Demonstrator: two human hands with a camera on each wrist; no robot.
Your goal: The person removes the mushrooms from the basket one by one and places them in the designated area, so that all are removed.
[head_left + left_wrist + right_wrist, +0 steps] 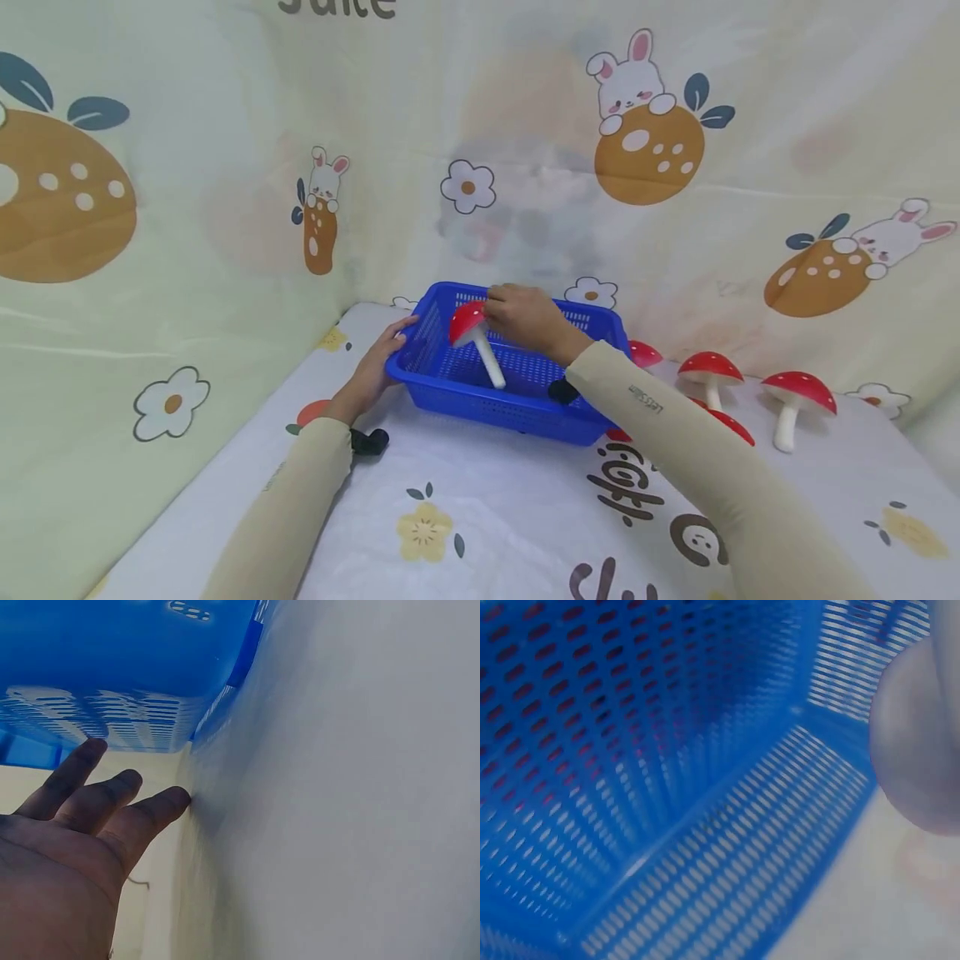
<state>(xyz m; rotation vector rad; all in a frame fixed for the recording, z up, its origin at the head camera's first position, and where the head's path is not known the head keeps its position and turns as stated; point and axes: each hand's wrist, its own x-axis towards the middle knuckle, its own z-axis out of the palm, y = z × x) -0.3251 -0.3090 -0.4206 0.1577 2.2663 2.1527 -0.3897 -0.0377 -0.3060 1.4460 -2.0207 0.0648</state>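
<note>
A blue perforated basket (480,402) stands on the cloth-covered table. Over its inside, my right hand (528,315) pinches a toy mushroom (468,321) by the edge of its red, white-spotted cap. The white stem slants down toward the basket floor. In the right wrist view, the mushroom's pale rounded stem (911,742) looms large and blurred in front of the basket's slotted wall (727,855). At the basket's left end, my left hand (378,358) touches the rim. The left wrist view shows its fingers (150,810) stretched out beside the basket's outer side.
To the right of the basket lie several more red-capped mushrooms, among them one near the right edge (798,396) and another (710,369) closer in. One cap (643,354) is partly hidden behind the basket. A printed curtain (525,108) hangs close behind and along the left.
</note>
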